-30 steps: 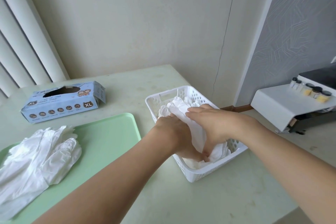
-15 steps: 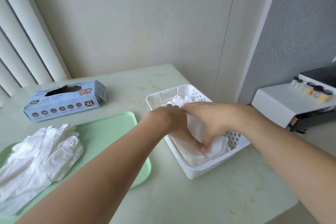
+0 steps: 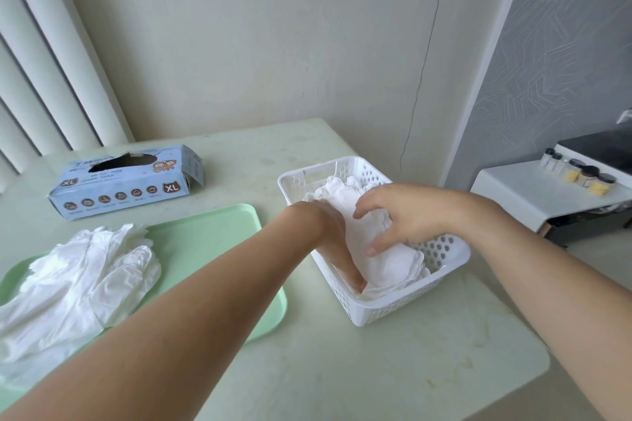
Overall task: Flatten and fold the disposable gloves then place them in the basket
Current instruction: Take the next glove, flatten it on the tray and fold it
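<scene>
A white perforated basket (image 3: 410,306) stands on the table right of centre, holding a bundle of folded white gloves (image 3: 386,267). My left hand (image 3: 333,239) reaches into the basket along the bundle's left side, its fingers straight and pressed down beside the gloves. My right hand (image 3: 407,215) hovers over the bundle with fingers spread and arched; the thumb tip touches the gloves. A loose pile of unfolded white gloves (image 3: 75,277) lies on the green tray (image 3: 212,225) at the left.
A blue XL glove box (image 3: 126,183) with a torn opening lies behind the tray. A white side shelf (image 3: 533,195) with small jars (image 3: 581,174) stands beyond the table's right edge. The wall rises close behind the basket.
My right hand has let go of the folded bundle and spread its fingers above it. The bundle now lies lower in the basket, with my left hand still alongside it.
</scene>
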{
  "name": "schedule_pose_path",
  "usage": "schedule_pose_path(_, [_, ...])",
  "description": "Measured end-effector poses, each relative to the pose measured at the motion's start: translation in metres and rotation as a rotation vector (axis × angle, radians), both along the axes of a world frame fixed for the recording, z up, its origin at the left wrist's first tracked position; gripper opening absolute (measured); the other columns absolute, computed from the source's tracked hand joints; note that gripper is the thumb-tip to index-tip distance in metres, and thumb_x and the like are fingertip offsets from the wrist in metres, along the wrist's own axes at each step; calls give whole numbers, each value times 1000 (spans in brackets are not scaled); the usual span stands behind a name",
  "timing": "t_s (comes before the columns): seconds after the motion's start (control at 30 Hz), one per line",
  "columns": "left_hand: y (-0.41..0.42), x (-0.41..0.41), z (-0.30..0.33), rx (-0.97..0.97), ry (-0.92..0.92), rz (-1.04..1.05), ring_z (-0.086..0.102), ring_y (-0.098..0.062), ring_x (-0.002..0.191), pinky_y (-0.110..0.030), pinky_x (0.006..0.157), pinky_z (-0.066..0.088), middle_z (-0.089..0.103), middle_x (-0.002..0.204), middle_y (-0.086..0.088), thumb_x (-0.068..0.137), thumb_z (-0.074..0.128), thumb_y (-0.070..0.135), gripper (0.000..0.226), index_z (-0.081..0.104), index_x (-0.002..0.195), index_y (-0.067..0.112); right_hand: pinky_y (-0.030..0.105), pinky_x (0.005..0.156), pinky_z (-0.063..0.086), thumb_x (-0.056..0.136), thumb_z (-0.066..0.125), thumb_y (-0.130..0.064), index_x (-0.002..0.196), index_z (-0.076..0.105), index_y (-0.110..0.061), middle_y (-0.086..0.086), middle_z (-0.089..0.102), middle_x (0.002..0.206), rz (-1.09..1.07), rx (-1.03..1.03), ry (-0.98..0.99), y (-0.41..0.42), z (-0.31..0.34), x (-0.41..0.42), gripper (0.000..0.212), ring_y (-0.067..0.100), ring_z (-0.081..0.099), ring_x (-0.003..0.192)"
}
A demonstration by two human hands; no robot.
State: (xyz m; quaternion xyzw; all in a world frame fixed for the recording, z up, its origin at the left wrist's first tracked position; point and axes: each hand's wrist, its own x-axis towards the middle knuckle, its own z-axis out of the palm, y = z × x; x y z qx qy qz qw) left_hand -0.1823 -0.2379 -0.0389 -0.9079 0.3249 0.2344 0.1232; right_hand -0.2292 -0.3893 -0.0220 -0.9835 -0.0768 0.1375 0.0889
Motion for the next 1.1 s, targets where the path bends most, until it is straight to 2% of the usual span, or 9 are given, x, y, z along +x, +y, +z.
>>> schedule_pose_path(0.07, [4, 1, 0, -45, -38, 34, 46, -24, 128, -35, 93, 45, 46, 124, 0, 62, 68, 87, 103, 51, 139, 21, 28, 82, 52, 76, 85, -43, 108, 73, -32, -13, 65, 111, -16, 42, -82, 4, -1, -1, 36, 12, 63, 101])
schedule_pose_path(0.13, [13, 6, -1, -172, -90, 40, 54, -24, 122, -38, 97, 51, 55, 128, -1, 74, 65, 79, 86, 55, 133, 16, 24, 73, 50, 82, 82, -33, 100, 75, -28, -13, 68, 99, -20, -17, 1, 7, -1, -3, 20, 12, 65, 91])
schedule_pose_path(0.23, [43, 7, 2, -522, -237, -17, 52, -23, 132, -42, 105, 47, 53, 146, 3, 100, 52, 34, 43, 54, 142, 22, 27, 75, 52, 90, 73, -30, 106, 74, -26, -8, 69, 100, -8, -71, 5, 21, 7, -10, 16, 13, 65, 90])
schedule_pose_path(0.37, [115, 3, 2, -924, -435, -6, 64, -20, 111, -38, 89, 52, 66, 127, 7, 97, 48, 8, 39, 65, 128, 24, 32, 83, 53, 94, 67, -32, 106, 71, -29, -13, 68, 92, 70, 169, -333, 85, 14, -17, 13, 8, 63, 87])
schedule_pose_path(0.53, [239, 6, -19, -995, -619, 251, 68, -22, 105, -32, 87, 50, 73, 113, -1, 81, 37, -14, 56, 72, 116, 14, 36, 88, 52, 92, 69, -36, 113, 70, -28, -11, 68, 100, 287, 352, -247, 204, -21, -7, 23, 14, 63, 96])
schedule_pose_path(0.67, [325, -10, -50, -843, -674, 471, 66, -27, 105, -41, 88, 55, 72, 114, 2, 83, 51, -6, 45, 72, 113, 19, 39, 91, 51, 83, 77, -46, 124, 65, -27, -6, 65, 123, 350, 395, -324, 282, -57, 1, 46, 20, 59, 113])
schedule_pose_path(0.8, [359, -37, -90, -885, -663, 515, 64, -27, 100, -36, 88, 49, 70, 110, 3, 86, 61, 20, 26, 73, 109, 19, 38, 96, 48, 67, 78, -68, 135, 54, -36, -7, 56, 125, 341, 393, -340, 334, -87, 9, 79, 21, 50, 118])
schedule_pose_path(0.97, [364, -49, -103, -1369, -668, 834, 69, -6, 87, -25, 75, 54, 70, 105, 6, 101, 57, 15, 15, 68, 108, 21, 35, 83, 52, 77, 81, -49, 104, 76, -31, -11, 65, 106, 200, 516, -427, 344, -122, 29, 33, 18, 61, 99])
schedule_pose_path(1.1, [368, -47, -99, -1376, -686, 849, 67, 1, 96, -12, 81, 50, 70, 106, 15, 100, 61, 27, 12, 69, 108, 22, 37, 71, 54, 86, 72, -43, 87, 78, -26, -8, 68, 87, 220, 727, -432, 332, -131, 37, 18, 12, 63, 74])
